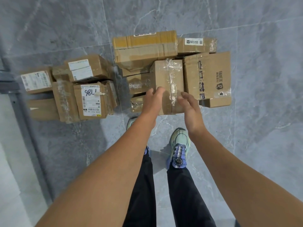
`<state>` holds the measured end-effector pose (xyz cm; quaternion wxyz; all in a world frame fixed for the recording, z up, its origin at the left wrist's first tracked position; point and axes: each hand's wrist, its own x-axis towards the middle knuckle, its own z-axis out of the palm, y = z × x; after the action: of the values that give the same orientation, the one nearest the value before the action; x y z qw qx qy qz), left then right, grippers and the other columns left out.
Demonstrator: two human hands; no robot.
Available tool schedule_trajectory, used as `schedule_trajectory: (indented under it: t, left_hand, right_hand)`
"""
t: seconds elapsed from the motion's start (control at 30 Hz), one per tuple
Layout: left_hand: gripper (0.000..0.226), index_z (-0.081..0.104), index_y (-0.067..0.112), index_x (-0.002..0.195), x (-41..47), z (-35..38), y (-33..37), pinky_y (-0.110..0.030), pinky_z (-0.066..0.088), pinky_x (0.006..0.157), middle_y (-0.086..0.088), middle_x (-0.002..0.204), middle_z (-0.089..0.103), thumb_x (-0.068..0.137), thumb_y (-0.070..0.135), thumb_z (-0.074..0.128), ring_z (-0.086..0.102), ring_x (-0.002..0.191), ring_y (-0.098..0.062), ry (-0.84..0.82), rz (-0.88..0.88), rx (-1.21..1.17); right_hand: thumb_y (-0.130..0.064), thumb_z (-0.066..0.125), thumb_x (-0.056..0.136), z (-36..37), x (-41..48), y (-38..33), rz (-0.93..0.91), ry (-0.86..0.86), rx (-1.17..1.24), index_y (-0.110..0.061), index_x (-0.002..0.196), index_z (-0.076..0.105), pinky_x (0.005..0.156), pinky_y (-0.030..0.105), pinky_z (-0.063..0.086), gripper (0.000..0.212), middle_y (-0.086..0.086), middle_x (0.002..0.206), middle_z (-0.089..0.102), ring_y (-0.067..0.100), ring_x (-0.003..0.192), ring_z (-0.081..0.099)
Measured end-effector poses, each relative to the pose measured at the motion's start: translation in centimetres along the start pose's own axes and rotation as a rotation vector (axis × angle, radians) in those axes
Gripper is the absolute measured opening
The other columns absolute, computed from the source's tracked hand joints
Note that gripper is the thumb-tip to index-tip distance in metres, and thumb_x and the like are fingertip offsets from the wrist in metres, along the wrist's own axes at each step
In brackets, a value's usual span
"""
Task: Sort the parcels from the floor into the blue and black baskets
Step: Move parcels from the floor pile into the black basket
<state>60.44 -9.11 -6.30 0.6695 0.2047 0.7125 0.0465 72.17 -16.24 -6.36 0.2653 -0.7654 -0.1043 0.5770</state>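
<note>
Several cardboard parcels lie on the grey floor in two heaps. In the right heap a taped plain box (165, 76) sits on top, nearest me. My left hand (151, 102) reaches over its near left edge, fingers loosely bent, holding nothing. My right hand (191, 108) hovers at its near right side, palm turned inward and fingers relaxed. Whether either hand touches the box I cannot tell. Behind it lie a large yellowish box (144, 46) and a printed box (211, 76). No basket is in view.
The left heap holds several smaller boxes, one labelled box (91, 100) marked with a handwritten number. My two shoes (178, 149) stand on the grey tile floor (262, 128) just short of the right heap. A dark metal frame (21, 115) runs along the left edge.
</note>
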Motion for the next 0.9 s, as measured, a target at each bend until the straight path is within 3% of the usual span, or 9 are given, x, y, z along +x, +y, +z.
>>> schedule_trajectory:
  t: [0.13,0.2,0.27,0.3,0.4,0.57,0.73,0.83,0.9]
  left_hand:
    - [0.092,0.041,0.019,0.153,0.4,-0.5,0.6,-0.058,0.043,0.111,-0.012,0.156,0.045,0.073,0.062,0.054,0.048,0.138,-0.033,0.024,0.027,0.052]
    - [0.091,0.035,0.020,0.158,0.3,-0.8,0.9,-0.058,0.040,0.114,-0.010,0.160,0.039,0.078,0.060,0.053,0.044,0.142,-0.033,0.034,0.032,0.072]
    - [0.085,0.024,0.025,0.164,0.5,-1.1,0.9,-0.055,0.034,0.117,-0.005,0.168,0.028,0.090,0.054,0.053,0.034,0.150,-0.031,0.018,0.016,0.080]
    - [0.082,0.019,0.027,0.166,0.6,-1.3,0.7,-0.053,0.033,0.118,-0.002,0.171,0.023,0.095,0.050,0.052,0.030,0.153,-0.030,0.007,0.008,0.080]
    - [0.081,0.014,0.031,0.167,1.4,-1.8,0.1,-0.053,0.034,0.118,0.001,0.172,0.021,0.097,0.049,0.051,0.029,0.153,-0.029,-0.035,0.002,0.081]
    - [0.063,0.043,0.026,0.149,2.0,-1.9,-0.3,-0.048,0.043,0.107,0.000,0.144,0.053,0.093,0.050,0.057,0.053,0.128,-0.024,-0.074,0.047,0.069]
    - [0.077,0.034,0.027,0.157,2.1,-2.3,-1.0,-0.051,0.038,0.114,0.000,0.154,0.047,0.089,0.055,0.058,0.048,0.138,-0.024,-0.109,0.055,0.052]
    - [0.079,0.029,0.027,0.160,1.1,-3.0,-1.2,-0.044,0.033,0.114,0.008,0.155,0.041,0.093,0.055,0.058,0.040,0.142,-0.017,-0.102,0.027,0.022]
    - [0.073,0.023,0.026,0.163,0.1,-3.6,-1.6,-0.036,0.028,0.104,0.010,0.148,0.037,0.101,0.048,0.055,0.037,0.135,-0.012,-0.103,0.016,0.015]
  right_hand:
    - [-0.036,0.056,0.106,0.7,0.3,0.3,-0.021,-0.011,-0.066,-0.033,0.152,0.047,0.081,0.004,0.036,0.046,-0.011,0.153,0.042,-0.014,0.109,0.048]
    - [-0.043,0.055,0.105,1.0,0.4,0.1,-0.005,-0.009,-0.090,-0.036,0.158,0.040,0.104,0.020,0.038,0.056,-0.010,0.161,0.039,0.001,0.130,0.048]
    - [-0.051,0.053,0.103,1.3,0.8,0.0,0.049,-0.013,-0.103,-0.038,0.164,0.029,0.122,0.038,0.031,0.067,-0.007,0.167,0.036,0.016,0.149,0.038]
    - [-0.051,0.052,0.104,1.4,1.2,0.1,0.074,-0.018,-0.098,-0.037,0.166,0.025,0.122,0.037,0.029,0.069,-0.005,0.168,0.035,0.018,0.153,0.036]
    - [-0.043,0.049,0.109,2.0,1.9,-0.8,0.107,-0.020,-0.073,-0.026,0.167,0.023,0.098,0.027,0.040,0.066,0.001,0.162,0.043,0.022,0.147,0.043]
    - [-0.047,0.053,0.105,3.3,3.6,-1.0,0.148,0.023,0.047,-0.026,0.160,0.033,0.093,0.035,0.049,0.062,0.002,0.145,0.057,0.018,0.123,0.060]
    - [-0.054,0.056,0.100,3.9,3.5,-1.6,0.150,-0.026,0.090,-0.036,0.162,0.034,0.093,0.038,0.054,0.068,-0.008,0.137,0.061,0.012,0.117,0.063]
    - [-0.066,0.058,0.088,4.2,2.6,-1.3,0.163,-0.041,0.098,-0.038,0.159,0.039,0.112,0.050,0.046,0.079,-0.006,0.150,0.056,0.020,0.133,0.057]
    - [-0.060,0.055,0.098,4.3,1.3,-1.7,0.168,-0.045,0.101,-0.036,0.162,0.033,0.118,0.047,0.039,0.072,-0.008,0.151,0.051,0.019,0.138,0.051]
